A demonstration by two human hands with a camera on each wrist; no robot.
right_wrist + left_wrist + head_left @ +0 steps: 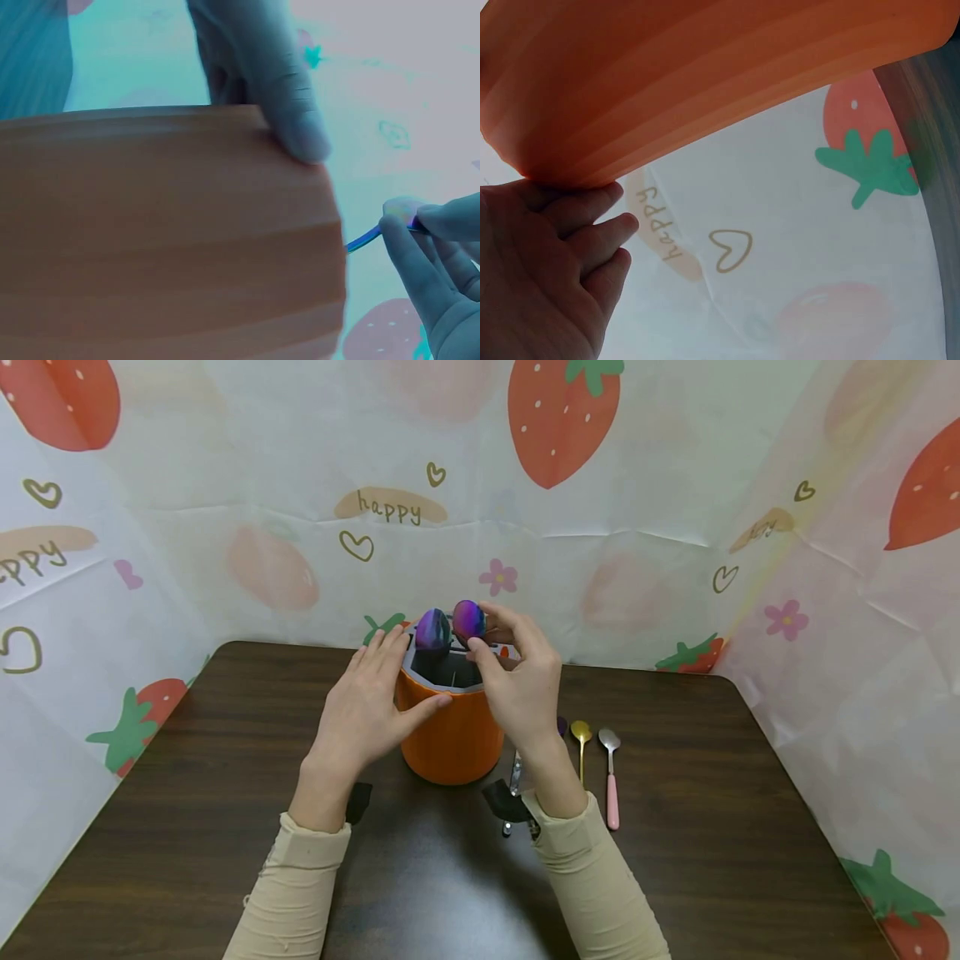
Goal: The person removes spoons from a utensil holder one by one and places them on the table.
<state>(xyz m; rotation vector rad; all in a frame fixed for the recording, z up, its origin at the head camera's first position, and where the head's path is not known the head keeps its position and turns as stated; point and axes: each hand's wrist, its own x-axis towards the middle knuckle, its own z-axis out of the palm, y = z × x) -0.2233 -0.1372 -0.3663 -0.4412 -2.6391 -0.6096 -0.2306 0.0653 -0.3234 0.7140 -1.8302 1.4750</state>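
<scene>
Fingers (517, 622) of the right hand (525, 685) pinch a purple spoon (469, 620); that wrist (558, 772) masks some utensils (582, 732). Loosely spread, the left hand (367, 714) rests against the orange container (452, 743), which hides the spoon's lower handle. Backdrop lettering (390, 510) reads "happy", cropped at far left.

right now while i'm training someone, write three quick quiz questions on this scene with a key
1. How many purple-blue spoon heads show at the mouth of the orange container?
2. True or false: in the head view, the pink-handled spoon lies to the right of the gold spoon.
3. Fill in: of the two hands, the one pinching a spoon head is the ____ hand.

Key
1. Two.
2. True.
3. Right: the right hand pinches one purple-blue head, while the left hand touches the container.
</scene>
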